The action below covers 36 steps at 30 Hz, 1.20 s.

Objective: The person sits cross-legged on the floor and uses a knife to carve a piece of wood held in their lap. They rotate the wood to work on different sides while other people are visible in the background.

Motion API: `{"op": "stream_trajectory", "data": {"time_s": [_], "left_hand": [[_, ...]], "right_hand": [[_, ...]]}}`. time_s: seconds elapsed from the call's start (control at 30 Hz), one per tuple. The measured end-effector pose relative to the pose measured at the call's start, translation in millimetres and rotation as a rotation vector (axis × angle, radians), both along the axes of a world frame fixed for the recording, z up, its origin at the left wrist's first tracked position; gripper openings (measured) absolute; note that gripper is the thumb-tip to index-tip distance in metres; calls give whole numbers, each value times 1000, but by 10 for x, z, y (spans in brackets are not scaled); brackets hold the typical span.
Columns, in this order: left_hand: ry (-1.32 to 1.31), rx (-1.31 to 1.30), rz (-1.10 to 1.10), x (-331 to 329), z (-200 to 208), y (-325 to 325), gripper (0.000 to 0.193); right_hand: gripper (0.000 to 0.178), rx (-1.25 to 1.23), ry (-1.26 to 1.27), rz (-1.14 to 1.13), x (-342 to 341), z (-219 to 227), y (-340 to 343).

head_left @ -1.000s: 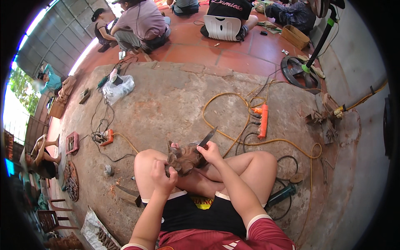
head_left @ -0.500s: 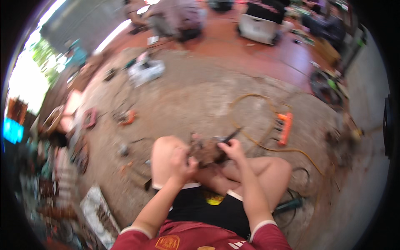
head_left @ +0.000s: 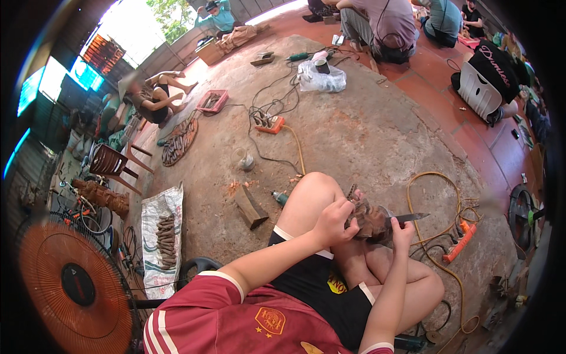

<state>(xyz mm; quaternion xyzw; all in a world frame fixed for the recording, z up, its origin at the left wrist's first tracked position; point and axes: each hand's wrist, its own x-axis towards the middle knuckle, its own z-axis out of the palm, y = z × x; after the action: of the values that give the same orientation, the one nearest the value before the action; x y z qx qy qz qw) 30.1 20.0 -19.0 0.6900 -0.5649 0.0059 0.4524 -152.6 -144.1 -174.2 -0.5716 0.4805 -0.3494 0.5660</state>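
Observation:
Over my crossed legs I hold a brown carved wooden piece point(head_left: 371, 220), with its rough, knobbly side up. My left hand point(head_left: 335, 224) is closed on its left end, fingers bent against the carving. My right hand point(head_left: 403, 233) grips a dark knife point(head_left: 415, 217) at the carving's right side, thumb along it. The knife's pointed end sticks out to the right, away from the wood. The rest of the knife is hidden by my fingers and the carving.
An orange power strip point(head_left: 460, 242) with a yellow cord lies right of my knee. Left of me are a wedge-shaped block point(head_left: 251, 207), a white sack point(head_left: 154, 277) bearing small wooden pieces, and a fan point(head_left: 76, 286). Another orange power strip point(head_left: 270, 124) lies ahead. Several people sit farther off.
The view has swung to the left, so the hands and floor things appear farther right and the fan shows. Both hands still hold the carving and knife.

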Motion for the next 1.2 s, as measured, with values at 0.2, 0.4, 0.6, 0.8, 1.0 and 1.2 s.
{"op": "stream_trajectory", "data": {"time_s": [0.2, 0.4, 0.6, 0.8, 1.0, 1.2], "left_hand": [[2, 7, -3, -30, 20, -27, 19], [7, 8, -22, -39, 36, -50, 19], [4, 2, -6, 23, -7, 30, 19], [7, 3, -12, 50, 11, -3, 18], [-55, 31, 4, 26, -123, -91, 18], [-31, 77, 26, 24, -58, -3, 15]], "right_hand": [[18, 178, -45, 132, -17, 111, 6], [19, 90, -61, 19, -55, 1, -70], [18, 177, -82, 147, 43, 111, 71], [20, 89, -92, -8, 59, 1, -3], [23, -17, -52, 40, 75, 181, 27], [27, 119, -170, 134, 178, 207, 122]]}}
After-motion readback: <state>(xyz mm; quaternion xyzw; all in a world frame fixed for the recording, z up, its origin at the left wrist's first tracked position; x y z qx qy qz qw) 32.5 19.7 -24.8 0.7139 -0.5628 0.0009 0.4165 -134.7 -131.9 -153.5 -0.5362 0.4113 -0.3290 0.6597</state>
